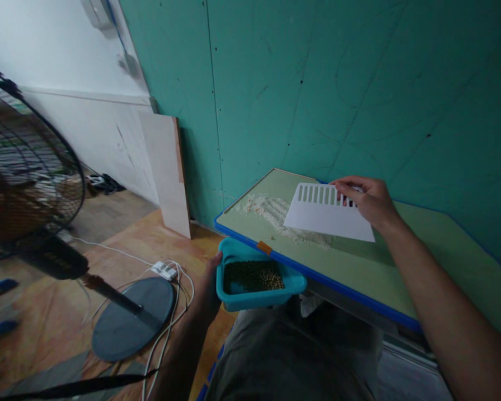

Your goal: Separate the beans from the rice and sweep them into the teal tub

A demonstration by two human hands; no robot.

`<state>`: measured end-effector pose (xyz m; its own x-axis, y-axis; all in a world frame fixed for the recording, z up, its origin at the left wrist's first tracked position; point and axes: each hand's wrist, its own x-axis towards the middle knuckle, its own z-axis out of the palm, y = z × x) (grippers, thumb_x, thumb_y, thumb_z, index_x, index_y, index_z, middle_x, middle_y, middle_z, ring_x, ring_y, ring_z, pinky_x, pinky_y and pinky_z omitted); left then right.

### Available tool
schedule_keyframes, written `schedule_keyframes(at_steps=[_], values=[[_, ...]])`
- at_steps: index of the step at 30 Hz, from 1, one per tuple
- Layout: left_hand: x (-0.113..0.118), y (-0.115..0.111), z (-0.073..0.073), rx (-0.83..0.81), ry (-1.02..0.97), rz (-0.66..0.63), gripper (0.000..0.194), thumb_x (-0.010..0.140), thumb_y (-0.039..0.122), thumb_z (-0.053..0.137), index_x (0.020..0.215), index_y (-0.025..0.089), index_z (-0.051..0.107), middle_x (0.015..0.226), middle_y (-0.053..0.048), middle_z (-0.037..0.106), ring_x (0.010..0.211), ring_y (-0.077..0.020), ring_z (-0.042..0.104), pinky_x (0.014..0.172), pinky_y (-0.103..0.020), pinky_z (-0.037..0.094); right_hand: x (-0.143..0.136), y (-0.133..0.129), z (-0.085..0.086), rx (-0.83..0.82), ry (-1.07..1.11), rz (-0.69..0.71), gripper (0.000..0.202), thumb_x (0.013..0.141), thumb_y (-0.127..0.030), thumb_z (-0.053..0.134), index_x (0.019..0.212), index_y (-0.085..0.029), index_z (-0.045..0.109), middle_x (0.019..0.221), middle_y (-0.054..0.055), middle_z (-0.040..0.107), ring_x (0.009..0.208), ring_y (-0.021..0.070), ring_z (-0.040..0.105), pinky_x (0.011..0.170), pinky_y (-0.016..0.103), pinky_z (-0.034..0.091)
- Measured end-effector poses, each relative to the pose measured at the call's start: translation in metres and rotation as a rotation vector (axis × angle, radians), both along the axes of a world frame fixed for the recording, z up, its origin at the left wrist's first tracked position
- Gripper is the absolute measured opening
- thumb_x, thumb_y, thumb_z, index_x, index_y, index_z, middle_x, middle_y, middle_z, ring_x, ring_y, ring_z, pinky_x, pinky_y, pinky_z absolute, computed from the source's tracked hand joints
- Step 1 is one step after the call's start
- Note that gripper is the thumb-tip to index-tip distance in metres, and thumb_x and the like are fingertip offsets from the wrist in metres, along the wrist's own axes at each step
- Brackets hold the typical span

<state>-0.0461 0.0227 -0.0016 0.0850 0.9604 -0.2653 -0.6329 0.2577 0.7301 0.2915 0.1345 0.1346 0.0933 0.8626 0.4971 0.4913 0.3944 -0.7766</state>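
My left hand (209, 292) grips the left end of a teal plastic tray (261, 301), held just below the table's front edge. Dark green beans (248, 273) and a patch of pale beige ones (272, 279) lie inside it. Over the tabletop, my right hand (369, 200) is closed on the slotted top edge of a flat white plastic scraper (328, 217). A spread of whitish grains or powder (271, 209) lies on the pale green table (359, 259), partly behind the scraper. Too fine to name, that material has a few orange specks.
A standing fan (29, 184) with a round grey base (133, 317) is on the left. White cables and a power strip (165, 270) lie on the floor beside it. A white board (165, 172) leans against the green wall (317, 83) behind the table.
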Motion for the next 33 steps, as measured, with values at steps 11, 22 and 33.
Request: schedule_keyframes(at_steps=[11, 22, 33], values=[[0.002, 0.001, -0.001, -0.004, -0.006, 0.022, 0.034, 0.081, 0.053, 0.074, 0.084, 0.019, 0.079, 0.079, -0.005, 0.083, 0.107, -0.0321, 0.075, 0.1, -0.039, 0.055, -0.034, -0.009, -0.008, 0.027, -0.073, 0.06, 0.024, 0.083, -0.047, 0.071, 0.088, -0.025, 0.078, 0.076, 0.004, 0.073, 0.062, 0.0188, 0.062, 0.056, 0.032, 0.048], [0.002, 0.005, -0.005, -0.001, -0.004, 0.03, 0.034, 0.08, 0.049, 0.075, 0.089, 0.017, 0.079, 0.08, -0.005, 0.083, 0.1, -0.0325, 0.077, 0.096, -0.04, 0.056, -0.061, -0.013, -0.021, 0.014, -0.082, 0.174, 0.025, 0.09, -0.044, 0.065, 0.095, -0.022, 0.077, 0.077, 0.004, 0.071, 0.064, 0.0168, 0.063, 0.06, 0.03, 0.05], [0.001, 0.004, -0.005, -0.008, 0.015, 0.009, 0.042, 0.081, 0.052, 0.073, 0.1, 0.015, 0.079, 0.093, -0.008, 0.084, 0.104, -0.0337, 0.076, 0.097, -0.043, 0.056, -0.061, -0.01, -0.021, 0.071, 0.0, 0.083, 0.024, 0.089, -0.042, 0.065, 0.093, -0.02, 0.075, 0.071, 0.003, 0.067, 0.06, 0.0168, 0.06, 0.058, 0.031, 0.047]])
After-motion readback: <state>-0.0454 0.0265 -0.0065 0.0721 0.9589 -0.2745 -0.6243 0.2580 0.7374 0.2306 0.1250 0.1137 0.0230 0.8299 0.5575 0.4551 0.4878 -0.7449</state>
